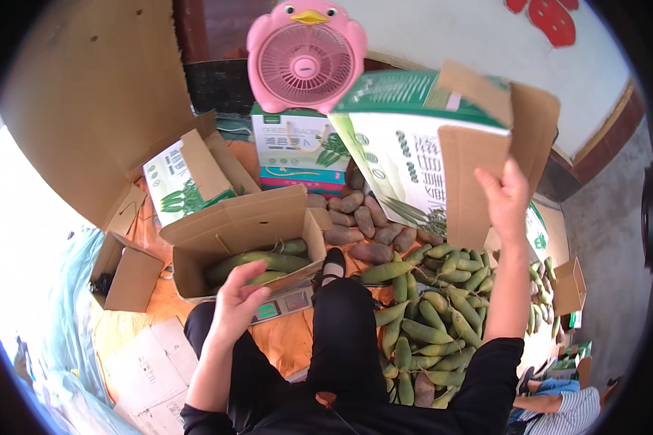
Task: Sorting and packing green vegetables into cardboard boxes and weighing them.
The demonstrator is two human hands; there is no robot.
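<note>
My left hand (238, 301) hovers at the near edge of an open cardboard box (236, 214), its fingers apart and nothing in them. Long green radishes (272, 259) lie inside that box, which sits on a scale (286, 303) with a lit green display. Raised to the right, my right hand (506, 194) grips a green and white carton (413, 148) by its brown flaps. The carton is tilted, with its flaps spread at the end by my hand; its inside is hidden.
A heap of green radishes (435, 322) lies right of my legs, with reddish-brown tubers (366, 221) behind. A pink fan (306, 61) stands on gift boxes (290, 145). Further cartons (185, 177) stand left; another person (566, 409) shows at lower right.
</note>
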